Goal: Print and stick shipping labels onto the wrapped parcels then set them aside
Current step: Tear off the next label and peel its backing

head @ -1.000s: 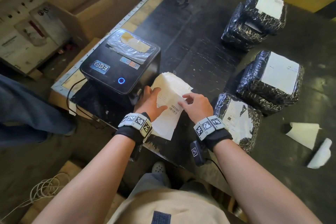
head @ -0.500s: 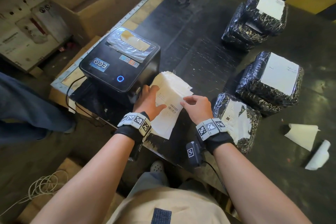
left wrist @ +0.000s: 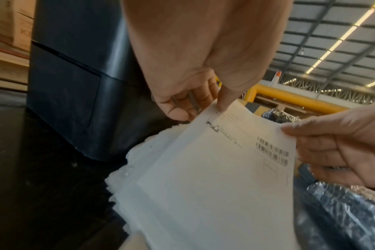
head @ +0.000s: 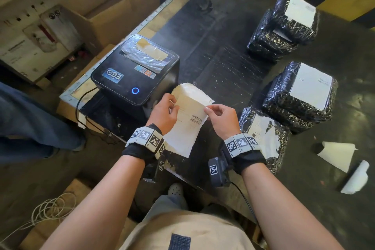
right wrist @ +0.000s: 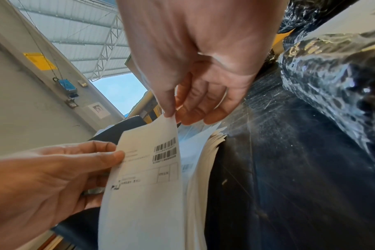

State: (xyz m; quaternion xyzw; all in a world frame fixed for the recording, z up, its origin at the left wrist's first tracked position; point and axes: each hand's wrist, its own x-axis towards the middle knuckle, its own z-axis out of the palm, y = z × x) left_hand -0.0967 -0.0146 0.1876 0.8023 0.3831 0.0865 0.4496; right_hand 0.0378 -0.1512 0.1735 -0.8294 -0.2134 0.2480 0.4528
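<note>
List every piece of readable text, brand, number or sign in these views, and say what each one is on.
"EGO", seen upside down: blue badge on the label printer.
Barcodes and print lines on the shipping label, pinched by the left hand and right hand: too blurred to read.
Print on the labelled parcels: too small.
Yellow sign on the wall: unreadable.
Stickers on the printer lid: unreadable.

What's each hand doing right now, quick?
Left hand: pinching the left edge of the printed label.
Right hand: pinching the label's right corner.
</note>
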